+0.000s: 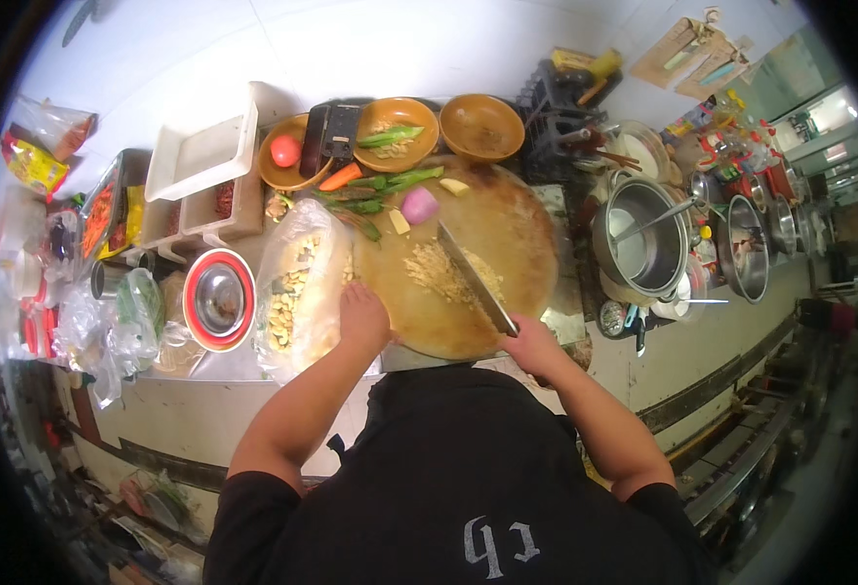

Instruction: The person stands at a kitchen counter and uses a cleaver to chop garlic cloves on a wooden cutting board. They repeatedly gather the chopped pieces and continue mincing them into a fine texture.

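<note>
My right hand [535, 345] grips the handle of a cleaver [475, 279]. Its blade lies slanted across a pile of finely chopped pale food, likely garlic [429, 270], on a round chopping board [524, 241]. My left hand [365, 314] rests at the board's left edge, against a clear plastic bag [319, 285] of peeled garlic cloves [282, 318]. Whether its fingers grip anything is hidden. Toward the board's back lie a purple onion [420, 205], two pale cut pieces, one of them a yellowish chunk [455, 187], green peppers [359, 196] and a carrot [340, 177].
Brown bowls [482, 127] line the wall, one holding a tomato [285, 151]. White plastic bins [205, 157] and a red-rimmed bowl [219, 300] stand left. A steel pot [642, 234] with a ladle [655, 218] stands right, near a metal basin [745, 248] and bottles.
</note>
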`<state>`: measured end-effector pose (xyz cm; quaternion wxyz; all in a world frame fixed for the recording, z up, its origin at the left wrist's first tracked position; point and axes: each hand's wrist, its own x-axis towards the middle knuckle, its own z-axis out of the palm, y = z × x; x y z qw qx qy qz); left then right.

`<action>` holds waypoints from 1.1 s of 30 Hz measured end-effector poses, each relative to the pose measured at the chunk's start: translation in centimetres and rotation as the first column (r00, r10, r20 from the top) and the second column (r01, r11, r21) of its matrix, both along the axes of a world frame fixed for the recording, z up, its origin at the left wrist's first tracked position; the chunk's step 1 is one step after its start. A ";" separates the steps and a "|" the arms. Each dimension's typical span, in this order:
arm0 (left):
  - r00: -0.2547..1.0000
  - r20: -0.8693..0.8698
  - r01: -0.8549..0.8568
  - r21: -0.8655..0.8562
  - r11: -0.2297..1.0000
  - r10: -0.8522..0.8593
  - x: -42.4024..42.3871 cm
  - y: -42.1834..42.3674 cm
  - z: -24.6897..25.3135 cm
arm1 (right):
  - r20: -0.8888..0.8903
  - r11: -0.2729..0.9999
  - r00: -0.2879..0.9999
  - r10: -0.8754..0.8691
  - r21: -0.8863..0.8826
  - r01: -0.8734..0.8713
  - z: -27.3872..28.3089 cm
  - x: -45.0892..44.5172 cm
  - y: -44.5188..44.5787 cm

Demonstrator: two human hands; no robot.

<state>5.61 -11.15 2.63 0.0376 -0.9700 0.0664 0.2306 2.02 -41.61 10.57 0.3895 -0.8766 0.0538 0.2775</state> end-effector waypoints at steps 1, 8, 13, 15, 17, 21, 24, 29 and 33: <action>1.000 -0.005 0.006 0.006 1.000 -0.006 0.0 0.1 -0.2 | 0.023 1.000 1.000 -0.006 0.024 0.005 0.8 -0.1 -0.1; 1.000 -0.020 -0.010 0.029 1.000 0.011 0.3 0.0 0.4 | 0.022 0.998 0.998 -0.057 -0.016 0.057 0.2 0.0 -0.9; 0.999 -0.036 -0.004 0.000 1.000 0.004 0.1 0.0 0.2 | 0.099 0.995 0.991 -0.093 -0.032 0.096 -1.9 -1.4 -2.7; 1.000 -0.031 -0.007 0.005 1.000 0.007 0.0 0.1 -0.3 | 0.069 0.994 0.993 -0.095 -0.039 0.098 -2.2 -1.3 -2.8; 0.999 -0.029 -0.016 0.015 1.000 0.016 -0.1 0.4 -0.3 | 0.017 0.992 0.992 -0.128 0.018 0.127 0.8 -0.7 -2.1; 1.000 0.014 0.004 0.007 1.000 -0.004 0.0 0.1 -0.5 | 0.052 0.976 0.976 -0.212 0.058 0.209 -1.8 -1.4 -2.7; 0.999 0.044 0.005 -0.002 1.000 -0.005 -0.3 0.2 -0.9 | 0.066 0.993 0.991 -0.120 -0.013 0.121 -1.3 -1.1 -2.9; 1.000 0.006 0.003 -0.001 1.000 -0.003 0.0 0.0 -0.6 | -0.065 0.986 0.984 -0.167 0.000 0.168 -0.2 -0.4 -1.1; 1.000 -0.005 -0.004 0.012 1.000 0.004 -0.1 0.2 -0.4 | -0.009 0.991 0.991 -0.131 0.027 0.131 1.8 0.0 -0.5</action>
